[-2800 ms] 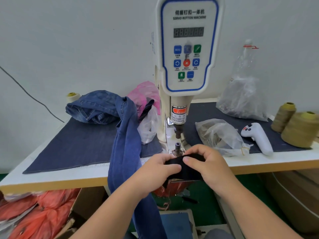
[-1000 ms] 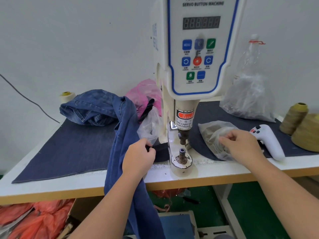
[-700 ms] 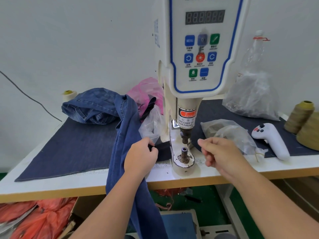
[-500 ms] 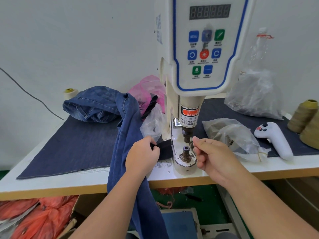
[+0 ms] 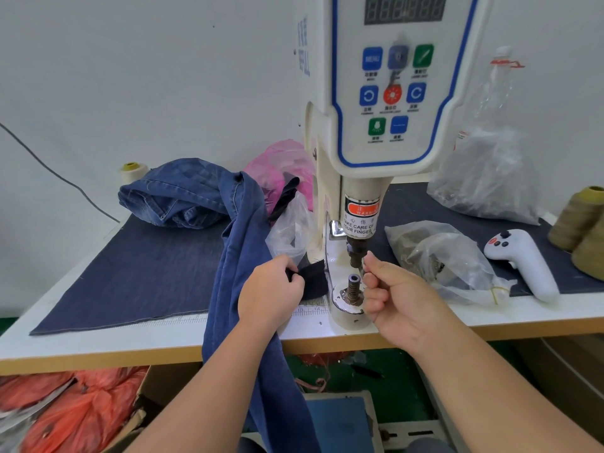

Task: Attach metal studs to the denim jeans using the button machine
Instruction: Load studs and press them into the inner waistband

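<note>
The white button machine (image 5: 385,103) stands at the middle of the table, its upper punch (image 5: 356,253) over the lower die post (image 5: 353,282). My left hand (image 5: 271,292) grips a dark denim piece (image 5: 313,281) just left of the die. My right hand (image 5: 398,295) is raised beside the punch, with thumb and forefinger pinched together at its tip; whatever they hold is too small to make out. Blue jeans (image 5: 235,243) lie heaped at the back left, and one leg hangs over the table's front edge.
A clear bag of studs (image 5: 441,256) lies right of the machine, a bigger bag (image 5: 487,184) behind it. A white controller (image 5: 526,259) and olive thread cones (image 5: 581,223) sit at the right. Dark denim cloth (image 5: 137,276) covers the table. Orange bags (image 5: 75,413) lie underneath.
My right hand left the stud bag and came across to the punch tip with its fingers pinched. My left hand moved the dark denim piece from the front to the die's left side.
</note>
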`<action>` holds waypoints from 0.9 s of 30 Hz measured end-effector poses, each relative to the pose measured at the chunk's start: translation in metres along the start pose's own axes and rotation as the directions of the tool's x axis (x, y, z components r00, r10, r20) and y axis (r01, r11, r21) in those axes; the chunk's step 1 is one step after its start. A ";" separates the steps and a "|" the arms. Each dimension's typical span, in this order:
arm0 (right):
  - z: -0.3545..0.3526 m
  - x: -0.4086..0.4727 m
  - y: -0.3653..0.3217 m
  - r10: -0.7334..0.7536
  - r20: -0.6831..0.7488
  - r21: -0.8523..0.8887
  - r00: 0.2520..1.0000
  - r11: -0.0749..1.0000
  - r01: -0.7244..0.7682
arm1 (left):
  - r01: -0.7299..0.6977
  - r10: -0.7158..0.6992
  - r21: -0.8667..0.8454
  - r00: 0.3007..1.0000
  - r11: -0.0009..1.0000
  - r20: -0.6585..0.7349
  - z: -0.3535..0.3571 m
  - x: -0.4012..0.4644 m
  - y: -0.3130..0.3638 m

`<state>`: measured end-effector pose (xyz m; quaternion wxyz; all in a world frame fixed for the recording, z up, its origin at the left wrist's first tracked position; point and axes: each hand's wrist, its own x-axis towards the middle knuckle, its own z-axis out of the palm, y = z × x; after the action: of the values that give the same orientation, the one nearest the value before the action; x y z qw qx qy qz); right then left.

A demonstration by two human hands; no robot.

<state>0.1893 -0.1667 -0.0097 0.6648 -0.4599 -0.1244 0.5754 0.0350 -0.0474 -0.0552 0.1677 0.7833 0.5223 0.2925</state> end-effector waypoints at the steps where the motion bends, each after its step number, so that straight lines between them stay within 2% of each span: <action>1: 0.002 -0.001 0.001 0.014 0.013 0.031 1.000 0.999 -0.014 | -0.001 0.001 0.003 1.000 1.000 0.003 0.000 0.000 0.000; 14: -0.002 -0.005 0.005 -0.010 0.041 0.163 0.999 0.987 0.003 | -0.004 0.003 0.036 1.000 0.999 0.011 0.002 0.001 -0.002; 20: -0.001 -0.005 0.009 -0.048 -0.111 -0.016 0.993 0.999 0.046 | -0.001 0.001 0.041 1.000 0.999 0.016 0.002 0.001 -0.001; 27: 0.008 -0.009 0.010 -0.002 -0.082 0.076 0.997 0.997 0.008 | -0.006 0.005 0.054 1.000 0.999 0.023 0.001 0.000 -0.001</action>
<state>0.1742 -0.1712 -0.0095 0.6879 -0.4570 -0.0764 0.5587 0.0354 -0.0469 -0.0566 0.1516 0.7923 0.5259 0.2696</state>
